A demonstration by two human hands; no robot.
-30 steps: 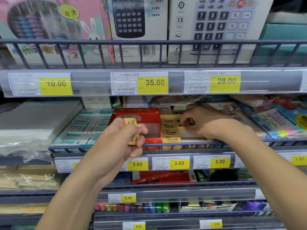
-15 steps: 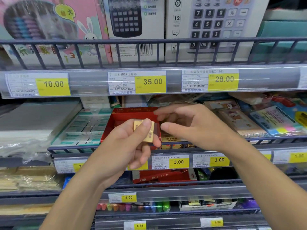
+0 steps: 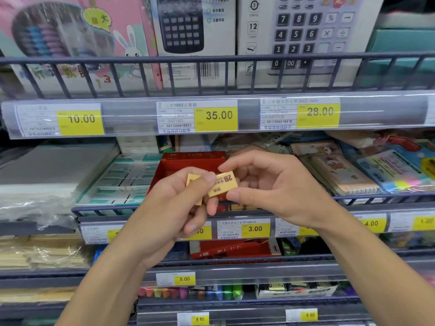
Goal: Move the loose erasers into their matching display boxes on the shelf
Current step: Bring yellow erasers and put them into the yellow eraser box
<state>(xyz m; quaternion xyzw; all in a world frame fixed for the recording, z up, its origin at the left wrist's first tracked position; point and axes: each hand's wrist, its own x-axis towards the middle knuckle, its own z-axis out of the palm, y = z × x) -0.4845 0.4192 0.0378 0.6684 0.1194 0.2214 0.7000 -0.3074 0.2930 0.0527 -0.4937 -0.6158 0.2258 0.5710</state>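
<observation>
The left hand (image 3: 174, 203) holds a small stack of yellow erasers (image 3: 195, 184), its thumb pressed over the top and its fingers curled under them. The right hand (image 3: 270, 184) pinches one yellow 2B eraser (image 3: 223, 183) between thumb and forefinger at the edge of that stack; both grips are closed on their erasers, in the air in front of the shelf rail (image 3: 235, 208).

The danger I see is at this meeting point. If the right hand pulls its eraser away while the left thumb is loose, the other pieces can slide out and fall down to the lower shelves, among the highlighters (image 3: 188, 291). Also the erasers are smooth and thin, so I think the pinch may slip.

Just behind the hands stands the red display box (image 3: 193, 162), open at the top, and I judge it is where these erasers go. The rail crosses in front of it, so the hand must go over it. Left of the box lie teal-and-white erasers in their tray (image 3: 127, 177); to the right are notebooks (image 3: 339, 175). Above, price labels (image 3: 216, 115) and calculator boxes (image 3: 306, 38).
</observation>
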